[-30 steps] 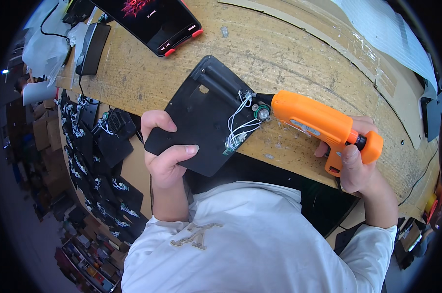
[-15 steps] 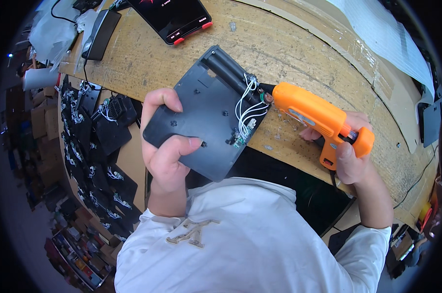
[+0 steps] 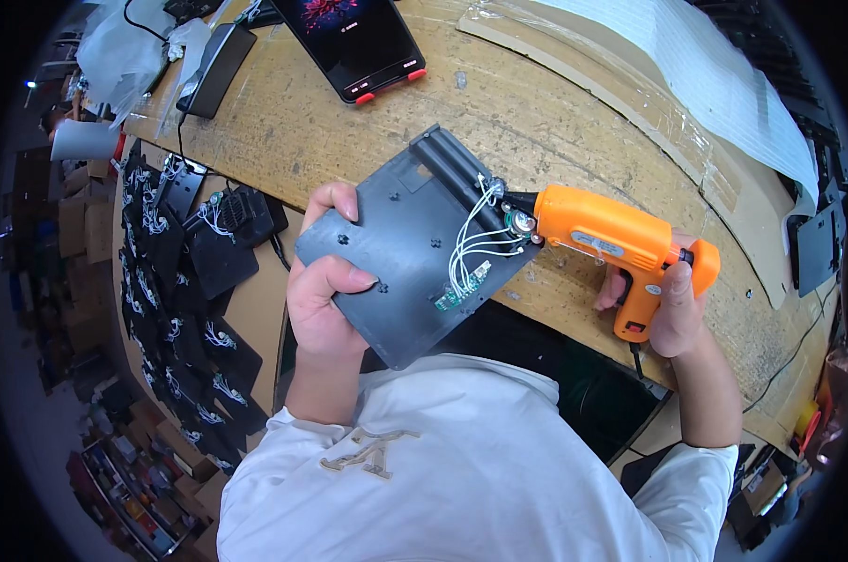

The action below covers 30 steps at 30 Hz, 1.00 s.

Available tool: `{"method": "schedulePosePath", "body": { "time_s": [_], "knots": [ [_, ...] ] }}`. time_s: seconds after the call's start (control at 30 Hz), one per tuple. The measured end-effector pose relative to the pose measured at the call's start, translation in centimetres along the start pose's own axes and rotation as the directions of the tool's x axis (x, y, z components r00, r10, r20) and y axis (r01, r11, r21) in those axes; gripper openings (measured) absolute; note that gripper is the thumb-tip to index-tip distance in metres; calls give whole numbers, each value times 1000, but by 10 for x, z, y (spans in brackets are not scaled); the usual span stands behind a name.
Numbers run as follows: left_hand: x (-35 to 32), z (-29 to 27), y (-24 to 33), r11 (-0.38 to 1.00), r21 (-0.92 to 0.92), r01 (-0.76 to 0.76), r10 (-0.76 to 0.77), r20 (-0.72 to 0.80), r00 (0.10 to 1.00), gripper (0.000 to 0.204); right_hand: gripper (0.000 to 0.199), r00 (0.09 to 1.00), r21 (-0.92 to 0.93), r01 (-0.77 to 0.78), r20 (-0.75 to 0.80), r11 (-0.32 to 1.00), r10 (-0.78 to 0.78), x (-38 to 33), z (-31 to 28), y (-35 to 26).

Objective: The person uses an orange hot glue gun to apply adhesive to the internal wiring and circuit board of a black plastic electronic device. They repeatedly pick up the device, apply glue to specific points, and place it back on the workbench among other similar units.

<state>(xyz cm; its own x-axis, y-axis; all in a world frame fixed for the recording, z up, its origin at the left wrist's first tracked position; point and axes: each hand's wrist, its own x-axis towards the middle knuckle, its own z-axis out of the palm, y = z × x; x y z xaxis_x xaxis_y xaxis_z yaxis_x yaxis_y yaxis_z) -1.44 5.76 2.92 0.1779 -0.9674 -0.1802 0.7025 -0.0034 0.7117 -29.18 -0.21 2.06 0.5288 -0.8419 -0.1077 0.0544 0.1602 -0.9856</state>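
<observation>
My left hand grips a flat black plastic panel by its left edge, thumb on top. The panel is held tilted above the table's near edge. White wires run over its right part, between a small green circuit board and a round component at the panel's right edge. My right hand is closed round the handle of an orange hot glue gun. The gun's dark nozzle points left and lies at the panel's edge by the round component; whether it touches cannot be seen.
A phone with red corner pieces lies on the wooden table, beside a black box-shaped device. On the left, several black panels with white wires are laid out on cardboard. White foam sheet covers the far right.
The panel and my left hand have shifted slightly right and down in the picture. The glue gun has turned a little more level, its nozzle still at the panel's right edge.
</observation>
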Motion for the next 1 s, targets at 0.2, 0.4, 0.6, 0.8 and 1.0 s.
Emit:
{"method": "schedulePosePath", "body": {
  "time_s": [0.2,0.4,0.6,0.8,1.0],
  "knots": [
    [-6,4,-2,980,172,-98,92,40,995,46,70,994,-134,107,-1,985,-108,4,6,5],
    [-14,7,-7,868,457,-193,211,10,977,44,60,956,-456,273,31,847,-291,1,3,2],
    [-18,11,-10,824,526,-212,222,44,974,43,49,893,-629,435,213,644,-396,5,4,-5],
    [-19,15,-13,826,511,-237,242,59,969,44,49,841,-636,508,219,581,-495,8,10,-1],
    [-20,18,-13,839,497,-224,229,52,972,44,53,791,-699,537,223,472,-570,9,17,0]
  ]
}}
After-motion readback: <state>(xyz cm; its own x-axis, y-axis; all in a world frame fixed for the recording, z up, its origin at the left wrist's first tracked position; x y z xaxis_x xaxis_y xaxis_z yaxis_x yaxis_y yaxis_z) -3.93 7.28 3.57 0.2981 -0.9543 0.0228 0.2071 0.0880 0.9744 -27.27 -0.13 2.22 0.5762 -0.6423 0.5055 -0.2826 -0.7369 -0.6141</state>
